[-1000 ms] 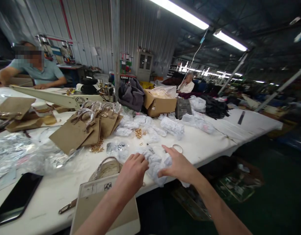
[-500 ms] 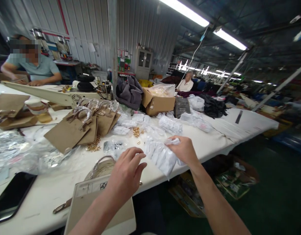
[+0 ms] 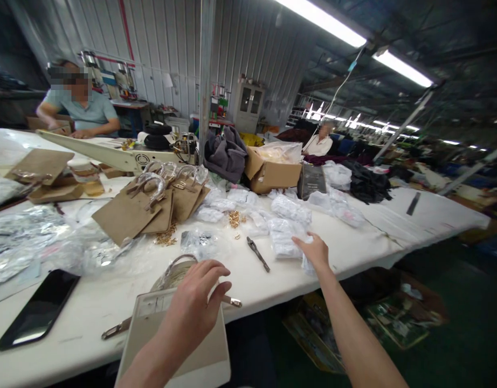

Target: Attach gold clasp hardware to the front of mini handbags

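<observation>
Beige bag (image 3: 200, 350) below left hand (image 3: 195, 293); white wrapped bundle (image 3: 284, 234) at right hand (image 3: 315, 250).
Holds left fingers loosely curled, thumb apart, over the bag at the near edge of the white table (image 3: 281, 285), a metal strap end (image 3: 235, 303) just beside the thumb. To the left, a dark phone (image 3: 38, 310) lying flat; farther in, a pliers-like tool (image 3: 258, 254) between the hands. Touches the bundle, right of the tool, with right fingertips; cannot tell whether pinching it. Beyond, small brass pieces (image 3: 234, 219) in a pile, with brown bags (image 3: 127, 215) to the left. Farther back, an open cardboard box (image 3: 275, 178) and, far left, a person (image 3: 97, 116) in light blue.
</observation>
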`<state>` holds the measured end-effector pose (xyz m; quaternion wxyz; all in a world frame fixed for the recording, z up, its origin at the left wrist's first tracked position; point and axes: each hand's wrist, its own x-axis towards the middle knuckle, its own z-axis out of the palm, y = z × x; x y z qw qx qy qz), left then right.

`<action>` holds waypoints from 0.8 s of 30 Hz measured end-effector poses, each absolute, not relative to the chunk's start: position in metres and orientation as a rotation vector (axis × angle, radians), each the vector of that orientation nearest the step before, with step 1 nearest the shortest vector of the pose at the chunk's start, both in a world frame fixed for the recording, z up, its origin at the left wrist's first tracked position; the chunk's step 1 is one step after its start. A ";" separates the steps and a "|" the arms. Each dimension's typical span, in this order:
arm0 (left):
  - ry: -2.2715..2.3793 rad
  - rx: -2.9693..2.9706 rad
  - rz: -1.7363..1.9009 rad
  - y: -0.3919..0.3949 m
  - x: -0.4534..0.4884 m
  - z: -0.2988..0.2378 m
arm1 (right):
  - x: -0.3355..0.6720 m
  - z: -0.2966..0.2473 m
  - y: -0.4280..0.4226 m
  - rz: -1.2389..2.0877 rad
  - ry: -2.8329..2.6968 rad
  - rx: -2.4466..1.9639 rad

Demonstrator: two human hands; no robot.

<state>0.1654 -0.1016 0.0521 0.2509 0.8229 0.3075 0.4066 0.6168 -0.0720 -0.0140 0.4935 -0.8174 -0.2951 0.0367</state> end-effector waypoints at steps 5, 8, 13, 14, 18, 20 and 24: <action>0.939 1.714 0.884 -0.100 0.186 0.043 | 0.568 -0.018 -0.097 0.513 -0.545 -1.531; 0.872 1.416 0.685 -0.098 0.213 0.030 | 0.513 -0.017 -0.098 1.021 -0.496 -1.178; 0.903 1.320 0.601 -0.097 0.242 0.016 | 0.444 -0.006 -0.098 1.314 -0.587 -0.970; 0.908 1.335 0.602 -0.096 0.244 0.015 | 0.436 -0.004 -0.098 1.314 -0.617 -0.963; 0.874 1.468 0.607 -0.089 0.245 0.013 | 0.411 -0.002 -0.091 1.143 -0.668 -0.989; 0.890 1.503 0.649 -0.086 0.245 0.010 | 0.404 -0.004 -0.090 1.088 -0.704 -1.021; 1.100 1.613 0.800 -0.082 0.243 0.008 | 0.393 -0.009 -0.099 1.182 -0.764 -1.094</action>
